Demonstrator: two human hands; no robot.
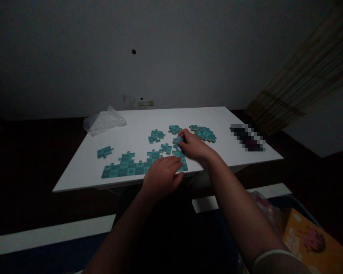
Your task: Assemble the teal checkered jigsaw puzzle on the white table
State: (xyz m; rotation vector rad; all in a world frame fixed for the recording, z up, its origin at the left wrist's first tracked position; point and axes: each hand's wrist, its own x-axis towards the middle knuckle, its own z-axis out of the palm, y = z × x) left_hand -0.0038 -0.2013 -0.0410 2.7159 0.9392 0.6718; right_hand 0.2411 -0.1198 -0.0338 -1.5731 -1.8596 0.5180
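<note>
Along the near edge of the table lies a joined section of teal jigsaw puzzle (128, 166), its upper border uneven. My left hand (163, 174) rests over the right part of this section, fingers stretched out and nothing held. With thumb and fingertips, my right hand (193, 145) grips a teal puzzle piece (177, 140) just above the section's right end. A loose piece (166, 148) lies close by. Farther back are a small group of pieces (156, 136) and another piece (174, 129). Beyond my right hand sits a heap of puzzle pieces (204, 133).
The white table (82, 163) also bears a clear plastic bag (104, 121) at back left, a separate puzzle piece (104, 152) at left and a blurred dark object (247, 137) at right. An orange box (314, 239) is at lower right, below the tabletop.
</note>
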